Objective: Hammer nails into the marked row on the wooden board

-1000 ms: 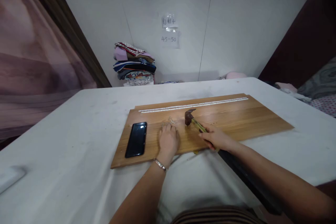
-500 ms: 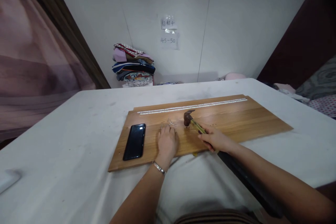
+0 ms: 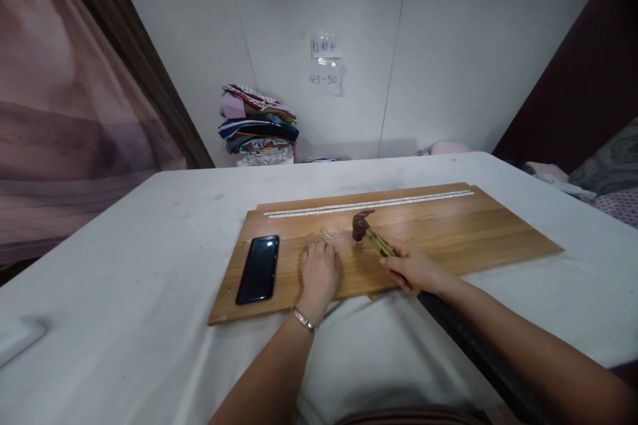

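My right hand [image 3: 411,265] grips a claw hammer [image 3: 376,239] by its dark handle with a yellowish neck. The rusty brown head hangs just over the wooden board [image 3: 473,226], and a small nail seems to stand right under it. To the left, my left hand [image 3: 320,271] lies palm down on the board, its fingers stretched out with nothing visible in them. Several loose silvery nails [image 3: 326,234] are scattered just beyond its fingertips.
A black smartphone [image 3: 258,269] lies on the board's left part. Two white measuring strips [image 3: 369,204] run along its far edge. Under the board is a white-covered table [image 3: 149,265]. Folded clothes [image 3: 259,123] are piled behind it, against a wall bearing paper signs [image 3: 325,78].
The whole view has shifted slightly, moving the scene a little to the right. The hammer still hovers low over the same spot, and my left hand has stayed in place.
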A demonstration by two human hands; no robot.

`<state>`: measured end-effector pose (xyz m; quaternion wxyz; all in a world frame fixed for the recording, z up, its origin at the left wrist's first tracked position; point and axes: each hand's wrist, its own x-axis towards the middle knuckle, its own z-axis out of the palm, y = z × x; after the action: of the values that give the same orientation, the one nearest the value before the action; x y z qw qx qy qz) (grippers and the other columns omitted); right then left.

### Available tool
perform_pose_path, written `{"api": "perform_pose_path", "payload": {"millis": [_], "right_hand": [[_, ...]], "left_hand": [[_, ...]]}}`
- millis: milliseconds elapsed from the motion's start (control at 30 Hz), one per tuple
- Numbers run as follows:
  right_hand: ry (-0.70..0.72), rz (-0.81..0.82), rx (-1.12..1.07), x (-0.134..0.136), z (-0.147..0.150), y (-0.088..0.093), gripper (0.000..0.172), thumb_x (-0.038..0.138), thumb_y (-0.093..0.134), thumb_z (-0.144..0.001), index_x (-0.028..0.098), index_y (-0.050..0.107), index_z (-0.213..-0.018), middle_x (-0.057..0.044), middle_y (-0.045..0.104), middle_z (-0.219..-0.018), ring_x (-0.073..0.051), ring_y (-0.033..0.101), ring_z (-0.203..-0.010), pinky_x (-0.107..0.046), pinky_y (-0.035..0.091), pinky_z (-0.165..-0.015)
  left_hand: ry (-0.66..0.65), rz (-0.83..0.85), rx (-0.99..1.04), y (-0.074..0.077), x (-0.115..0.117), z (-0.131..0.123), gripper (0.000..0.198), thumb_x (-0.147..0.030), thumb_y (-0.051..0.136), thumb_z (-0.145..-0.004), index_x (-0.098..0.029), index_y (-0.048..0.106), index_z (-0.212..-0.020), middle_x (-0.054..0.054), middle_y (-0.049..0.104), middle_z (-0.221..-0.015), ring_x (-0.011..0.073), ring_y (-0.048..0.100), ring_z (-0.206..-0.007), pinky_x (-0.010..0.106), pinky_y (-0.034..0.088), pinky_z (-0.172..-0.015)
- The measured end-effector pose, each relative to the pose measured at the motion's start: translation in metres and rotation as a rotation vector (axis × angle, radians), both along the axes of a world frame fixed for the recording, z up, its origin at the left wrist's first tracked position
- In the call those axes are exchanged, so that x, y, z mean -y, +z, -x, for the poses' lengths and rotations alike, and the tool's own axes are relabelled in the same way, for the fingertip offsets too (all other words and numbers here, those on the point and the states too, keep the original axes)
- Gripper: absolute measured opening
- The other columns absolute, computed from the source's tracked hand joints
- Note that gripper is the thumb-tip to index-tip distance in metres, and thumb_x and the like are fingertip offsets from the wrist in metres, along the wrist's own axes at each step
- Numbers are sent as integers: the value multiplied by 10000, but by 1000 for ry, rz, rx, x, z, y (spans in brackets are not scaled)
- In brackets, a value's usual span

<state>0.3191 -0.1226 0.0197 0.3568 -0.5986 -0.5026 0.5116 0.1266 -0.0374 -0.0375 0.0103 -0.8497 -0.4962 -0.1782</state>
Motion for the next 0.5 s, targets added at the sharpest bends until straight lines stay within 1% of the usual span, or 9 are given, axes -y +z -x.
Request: {"api": "perform_pose_path", "payload": {"millis": [100,333,500], "right_hand": [[-2,7,7,-2,1,1,589,256,504,-805,171,427,-1383,131,406,-398,-84,357,-292,-170,297,-316],[13,14,3,1,1,-7,636,262,508,-806,143,392,-1419,131,408,-385,-80,338,-292,-162,286,-311],[24,32,-8,3,0,-4,656,260,519,-804,148,377,-1434,138,395,-390,-75,332,-289,-161,301,-314]], "left_hand": [[3,22,-7,2,0,0,258,-183,430,-903,-170,679,-969,110,660,-1012,259,557,-1029,385,410,-915],[17,16,-12,6,2,-1,265,-196,421,-912,-171,679,-970,112,662,-1017,262,558,-1031,386,412,-903],[9,2,-6,3,2,0,275,-194,407,-917,-167,678,-953,106,661,-996,264,561,-1020,385,412,-898]]}}
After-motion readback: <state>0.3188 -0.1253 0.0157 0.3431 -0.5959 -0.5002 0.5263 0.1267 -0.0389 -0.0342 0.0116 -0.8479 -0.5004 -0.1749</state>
